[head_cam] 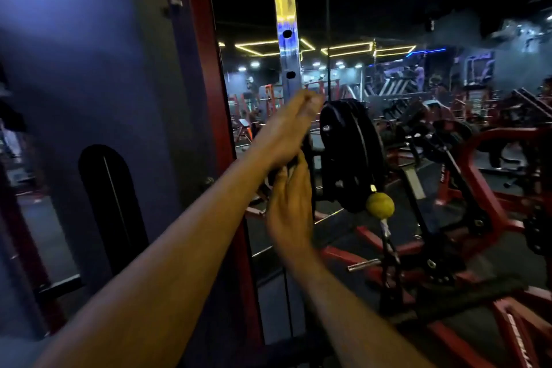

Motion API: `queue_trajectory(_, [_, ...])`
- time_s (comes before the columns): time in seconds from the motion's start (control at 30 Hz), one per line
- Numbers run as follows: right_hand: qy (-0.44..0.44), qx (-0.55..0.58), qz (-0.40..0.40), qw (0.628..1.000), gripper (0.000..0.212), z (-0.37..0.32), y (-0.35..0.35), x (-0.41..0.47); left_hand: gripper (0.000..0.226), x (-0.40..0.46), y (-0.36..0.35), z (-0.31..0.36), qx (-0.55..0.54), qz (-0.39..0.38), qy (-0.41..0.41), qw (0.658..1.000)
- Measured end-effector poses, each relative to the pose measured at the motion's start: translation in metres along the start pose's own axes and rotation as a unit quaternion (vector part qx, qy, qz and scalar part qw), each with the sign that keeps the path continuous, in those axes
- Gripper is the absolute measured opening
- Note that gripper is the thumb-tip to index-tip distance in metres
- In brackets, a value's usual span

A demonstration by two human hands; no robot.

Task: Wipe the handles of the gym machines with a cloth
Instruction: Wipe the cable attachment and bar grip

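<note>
Forearms reach far: left hand (286,128) and right hand (291,212) meet at a dark, blurred handle (307,152); grasp cannot be told. No cloth visible. Handle judged rigid; grip mid-length.

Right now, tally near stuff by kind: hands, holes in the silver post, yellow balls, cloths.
hands: 2 (left, right)
holes in the post: 3
yellow ball: 1
cloth: 0 clearly visible; something dark shows between the hands, can't tell what it is
Total: 6
</note>
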State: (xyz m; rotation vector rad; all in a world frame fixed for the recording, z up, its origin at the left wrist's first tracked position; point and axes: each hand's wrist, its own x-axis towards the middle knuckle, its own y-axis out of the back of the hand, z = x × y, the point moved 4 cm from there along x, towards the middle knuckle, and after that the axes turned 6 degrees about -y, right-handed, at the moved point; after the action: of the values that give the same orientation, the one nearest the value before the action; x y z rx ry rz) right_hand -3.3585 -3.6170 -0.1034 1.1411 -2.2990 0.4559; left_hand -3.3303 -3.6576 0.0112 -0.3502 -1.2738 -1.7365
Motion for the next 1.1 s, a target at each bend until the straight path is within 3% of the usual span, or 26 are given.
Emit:
queue_trajectory(0.1, [0.028, -0.023, 0.005, 0.999, 0.060, 0.014, -0.006, -0.004, 0.039, 0.005, -0.008, -0.013, -0.033, -0.046, 0.004, 0.998])
queue_trajectory(0.23, [0.041, -0.086, 0.003, 0.995, 0.056, 0.038, 0.000, -0.006, 0.035, 0.004, -0.008, -0.015, -0.072, -0.031, -0.011, 0.997])
queue_trajectory(0.53, [-0.018, -0.039, -0.089, 0.995, 0.032, 0.099, 0.034, -0.020, 0.031, -0.001, -0.010, -0.016, -0.129, 0.038, -0.049, 0.990])
queue_trajectory(0.73, [0.010, -0.046, -0.153, 0.987, 0.050, 0.120, 0.028, 0.016, 0.028, -0.009, -0.009, -0.018, -0.106, 0.113, -0.094, 0.983])
queue_trajectory(0.77, [-0.020, -0.020, -0.177, 0.984, 0.051, 0.125, 0.024, 0.016, 0.028, -0.010, -0.009, -0.018, -0.103, 0.120, -0.096, 0.983])
queue_trajectory(0.83, [-0.108, 0.070, -0.197, 0.972, 0.033, 0.130, 0.020, 0.009, 0.028, -0.010, -0.009, -0.018, -0.102, 0.128, -0.100, 0.981])
queue_trajectory(1.0, [-0.181, 0.217, -0.128, 0.951, 0.032, 0.130, 0.020, -0.020, 0.028, -0.011, -0.008, -0.017, -0.091, 0.135, -0.102, 0.981])
queue_trajectory(1.1, [-0.230, 0.258, -0.047, 0.937, 0.030, 0.128, 0.021, -0.034, 0.027, -0.011, -0.008, -0.018, -0.087, 0.141, -0.105, 0.981])
